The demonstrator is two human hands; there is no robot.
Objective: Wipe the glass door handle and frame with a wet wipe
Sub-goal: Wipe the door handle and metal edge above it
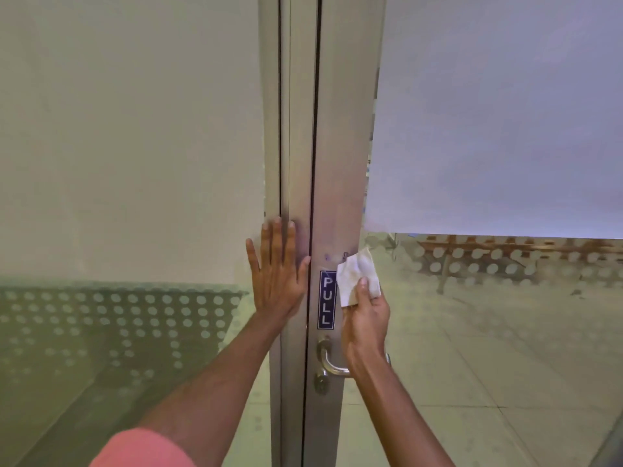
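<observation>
Wet wipe [358,276], folded and faintly soiled, lies flat against the metal door frame [340,170], long axis near upright with its top tilted slightly right, just right of the blue PULL sticker [327,299] and above the lever handle [328,360], whose bar points right. Right hand [367,318] pinches the wipe's lower edge, thumb on front. Left hand [278,269] lies open and flat, fingers up, across the left frame post [296,163] and glass panel [128,146], gripping nothing.
</observation>
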